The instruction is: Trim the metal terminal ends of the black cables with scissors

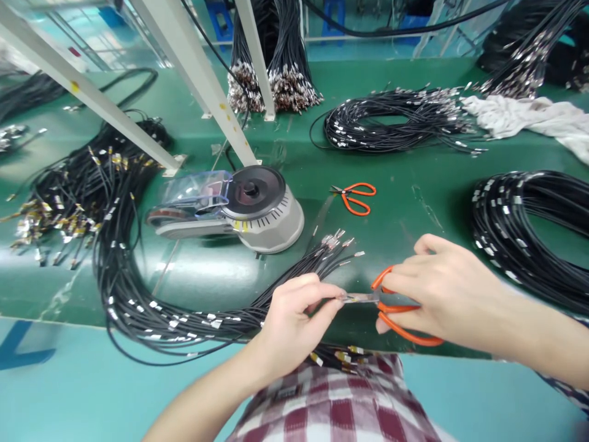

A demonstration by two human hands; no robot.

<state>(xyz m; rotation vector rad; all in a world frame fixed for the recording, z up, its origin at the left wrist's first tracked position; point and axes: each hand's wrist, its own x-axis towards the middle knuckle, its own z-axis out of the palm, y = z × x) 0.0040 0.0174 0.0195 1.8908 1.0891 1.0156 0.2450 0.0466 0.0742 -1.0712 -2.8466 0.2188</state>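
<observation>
My left hand is closed in a pinch near the table's front edge, on what looks like a cable end, mostly hidden by the fingertips. Wrapped around a pair of small orange-handled scissors is my right hand. Their metal tips point left and meet the left fingertips. A bundle of thin black cables with white labels runs under and behind my left hand. Its metal-tipped ends fan out just beyond the hand. More cable ends with yellow sleeves hang by my lap.
A round grey tape dispenser stands left of centre. Another orange-handled pair of scissors lies beyond my hands. Coiled cables sit right, another coil behind. White posts rise from the green table. A white cloth lies back right.
</observation>
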